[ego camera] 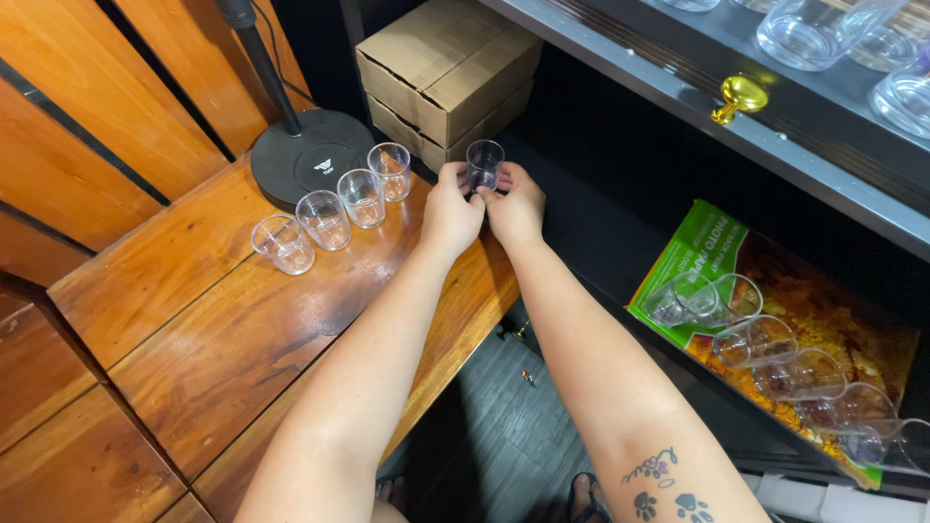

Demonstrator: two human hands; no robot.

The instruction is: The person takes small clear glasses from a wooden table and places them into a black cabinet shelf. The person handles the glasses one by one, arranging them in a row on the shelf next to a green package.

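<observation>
Both hands meet around one small clear shot glass (484, 161) at the far end of a wooden counter (223, 339). My left hand (450, 208) pinches its left side and my right hand (513, 205) pinches its right side. The glass stands upright just in front of a stack of cardboard boxes (446, 73). Left of it, several more clear shot glasses (334, 213) stand in a diagonal row on the counter.
A black round stand base (310, 155) with a pole rises behind the row. On the right, a lower shelf holds several glasses lying on their sides (775, 353) over a green and orange packet. Bigger glasses sit on an upper shelf (823, 29) above a gold knob (739, 97).
</observation>
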